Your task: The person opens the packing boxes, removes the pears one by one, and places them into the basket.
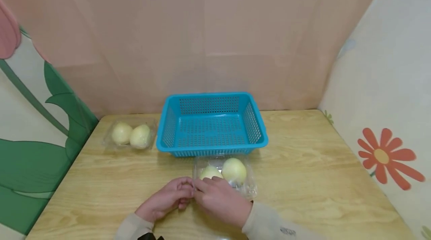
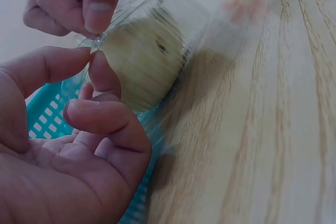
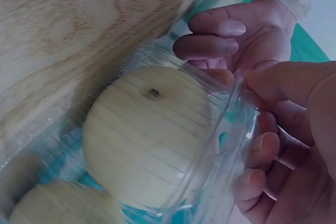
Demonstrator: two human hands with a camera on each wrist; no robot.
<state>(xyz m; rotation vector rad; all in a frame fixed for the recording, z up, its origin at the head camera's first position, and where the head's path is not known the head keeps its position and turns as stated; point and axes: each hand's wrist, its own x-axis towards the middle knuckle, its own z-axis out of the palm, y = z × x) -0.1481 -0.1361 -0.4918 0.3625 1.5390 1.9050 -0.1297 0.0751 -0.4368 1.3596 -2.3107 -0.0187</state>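
Clear, thin plastic forms the ridged rectangular container (image 1: 250,185), which lies on the pale wooden table (image 1: 320,180) just in front of the blue perforated plastic basket (image 1: 212,147) and holds two round, pale yellow-green fruits (image 1: 234,171). The left hand (image 1: 171,197) has thumb and forefinger brought together in a pinch at the container's left edge, towards the near corner; its other fingers curl loosely and grip nothing. The right hand (image 1: 220,199) meets it at the same edge, its thumb and forefinger also pinching the plastic, with the remaining fingers bent along the side. Whether the lid is fastened there, I cannot tell. In my judgement, the main danger is a sudden release: if both hands pull hard and the edge yields at once, the container may jerk and a fruit may roll out. The thin rim could also crack, if the force falls on one small point. A second clear plastic box (image 1: 152,124), with two similar fruits (image 1: 140,136), lies left of the basket, well apart from the hands.
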